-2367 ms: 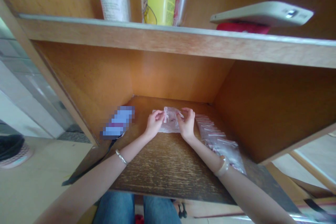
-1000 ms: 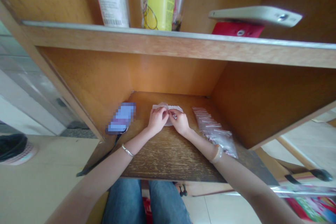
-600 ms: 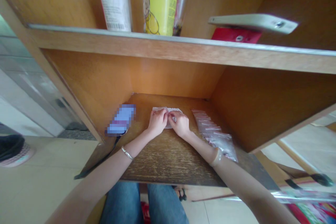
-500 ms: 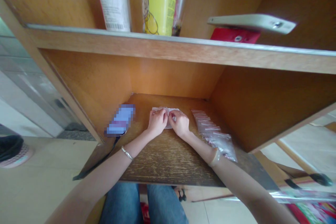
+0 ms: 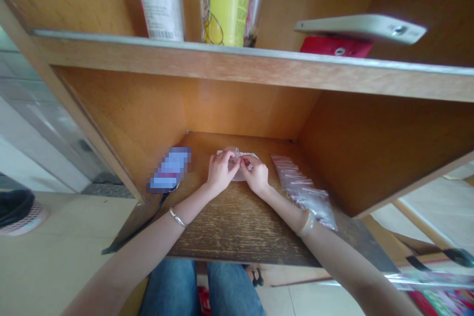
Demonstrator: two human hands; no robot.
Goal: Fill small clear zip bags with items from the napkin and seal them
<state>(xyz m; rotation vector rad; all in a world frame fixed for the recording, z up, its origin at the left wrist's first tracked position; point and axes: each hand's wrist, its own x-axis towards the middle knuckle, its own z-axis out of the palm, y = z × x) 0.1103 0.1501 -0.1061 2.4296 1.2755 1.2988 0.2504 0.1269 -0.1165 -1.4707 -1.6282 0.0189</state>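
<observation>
The left hand (image 5: 221, 172) and right hand (image 5: 255, 174) are working fingertip to fingertip, both pinching a clear bag (image 5: 232, 150); it's sitting between them, neither hand being nearer, its long axis hiding in the folds. The table (image 5: 229, 227) is carrying overlapping bags (image 5: 294, 177) toward its right edge, and a shelf (image 5: 237, 65) is looming above.

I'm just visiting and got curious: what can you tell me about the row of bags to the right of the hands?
The bags look like thin, clear plastic, lying on the dark, worn desk in an overlapping row. Most show only a narrow strip with pale and reddish lines; the nearest shows more of its shiny face. Small bits seem to show through, too blurred to name. The right forearm passes beside them; whether it touches them, I can't tell.
</observation>
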